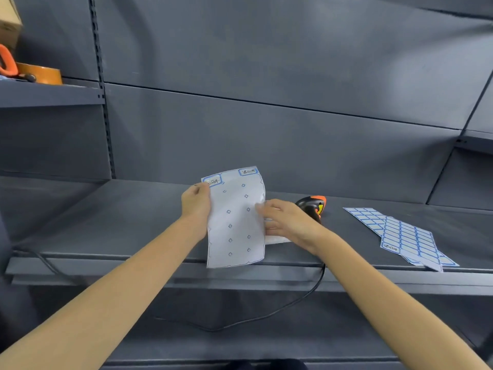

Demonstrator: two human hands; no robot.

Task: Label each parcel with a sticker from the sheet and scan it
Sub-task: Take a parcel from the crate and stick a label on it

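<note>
White, nearly spent sticker sheet point(236, 220) stood upright, long axis vertical; left hand point(196, 201) pinched its top-left corner by a remaining label; right hand point(284, 218), fingers loose, touched rt edge, nearer the scanner point(312, 206).

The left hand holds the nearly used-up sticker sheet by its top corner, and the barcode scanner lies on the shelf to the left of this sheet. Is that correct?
Not quite. The left hand does hold the nearly used-up sticker sheet by its top corner, but the barcode scanner lies on the shelf to the right of the sheet, beyond the right hand. The head view shows this.
</note>
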